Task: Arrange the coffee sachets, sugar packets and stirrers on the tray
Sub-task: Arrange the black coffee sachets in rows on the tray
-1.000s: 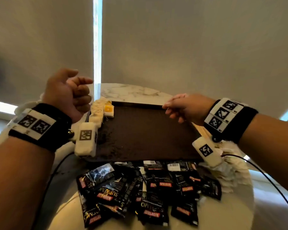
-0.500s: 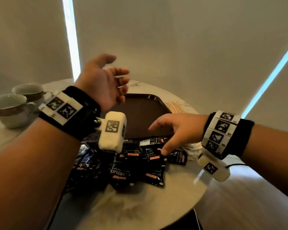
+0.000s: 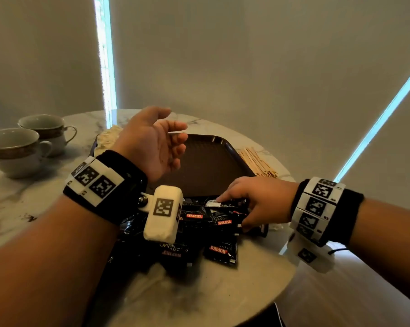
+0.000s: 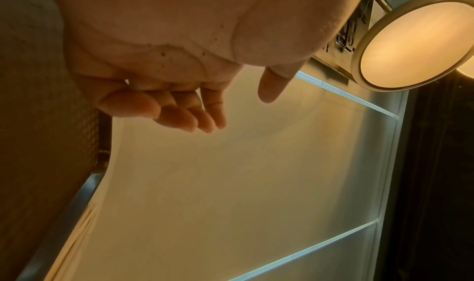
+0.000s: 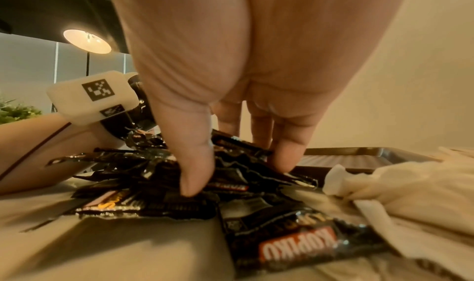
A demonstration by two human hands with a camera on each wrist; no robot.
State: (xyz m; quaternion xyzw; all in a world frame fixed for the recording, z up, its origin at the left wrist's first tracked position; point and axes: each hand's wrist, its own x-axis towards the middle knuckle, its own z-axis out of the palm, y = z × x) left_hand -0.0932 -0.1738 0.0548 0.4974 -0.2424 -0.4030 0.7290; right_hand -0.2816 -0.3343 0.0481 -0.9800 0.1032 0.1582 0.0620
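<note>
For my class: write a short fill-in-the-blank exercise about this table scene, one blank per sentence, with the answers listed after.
1. The right hand reaches into the pile of black ____ sachets.
2. The left hand hovers palm-up and holds ____.
3. The wooden stirrers lie on the marble table, beside the brown ____.
4. ____ teacups stand at the left.

Answers: coffee; nothing; tray; Two
</note>
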